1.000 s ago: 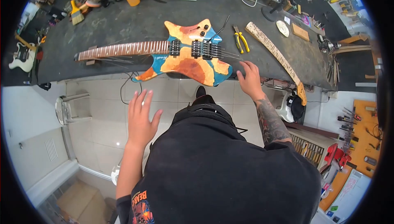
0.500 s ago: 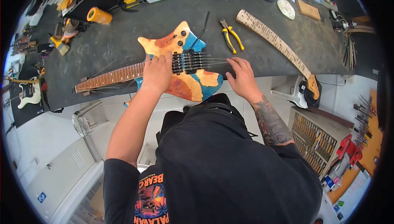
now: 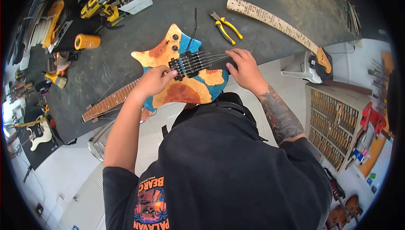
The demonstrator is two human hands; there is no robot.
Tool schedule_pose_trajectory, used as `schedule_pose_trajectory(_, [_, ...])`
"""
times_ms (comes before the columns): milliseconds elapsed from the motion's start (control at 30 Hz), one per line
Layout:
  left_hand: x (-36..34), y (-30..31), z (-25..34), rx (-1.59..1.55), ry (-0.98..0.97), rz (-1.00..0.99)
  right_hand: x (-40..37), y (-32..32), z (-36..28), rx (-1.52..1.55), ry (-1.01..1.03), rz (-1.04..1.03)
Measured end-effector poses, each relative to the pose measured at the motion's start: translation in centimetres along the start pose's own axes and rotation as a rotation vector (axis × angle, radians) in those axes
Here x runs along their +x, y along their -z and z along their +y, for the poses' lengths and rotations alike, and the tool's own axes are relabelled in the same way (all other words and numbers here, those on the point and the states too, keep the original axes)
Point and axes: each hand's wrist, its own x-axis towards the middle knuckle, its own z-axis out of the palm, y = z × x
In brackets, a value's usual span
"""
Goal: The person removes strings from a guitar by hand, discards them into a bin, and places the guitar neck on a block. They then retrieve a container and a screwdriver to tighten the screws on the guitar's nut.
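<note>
An electric guitar with a blue, tan and red-brown body lies at the bench's front edge, its neck pointing left. Over the body, my left hand has thumb and fingers closed on the guitar strings beside the black pickup. Thin string ends stick out past the black bridge to the right. At these ends my right hand curls its fingertips around the strings, thumb lower and a little apart. From the bridge rises a black tremolo arm.
Yellow-black pliers lie beyond the guitar. A loose maple neck rests at the right, its headstock past the bench edge. At the back left are a yellow drill, a white bin, an orange roll and a brush.
My left hand has turned from lying over the strings to a pinch on them. The guitar sits more tilted in view, neck lower. My right hand stays at the string ends.
</note>
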Motion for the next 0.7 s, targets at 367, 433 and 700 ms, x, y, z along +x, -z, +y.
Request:
schedule_pose_trajectory(367, [2.2,-1.6,-1.6,-0.086,-0.03,0.082,-0.1,-2.0,-0.2,0.011,-0.084,0.041])
schedule_pose_trajectory(433, [2.2,-1.6,-1.5,-0.067,-0.042,0.085,0.2,-2.1,-0.2,0.002,-0.071,0.036])
schedule_pose_trajectory(700, [1.9,-1.5,0.0,0.142,-0.051,0.124,3.3,-2.4,-0.2,-0.091,0.166,-0.017])
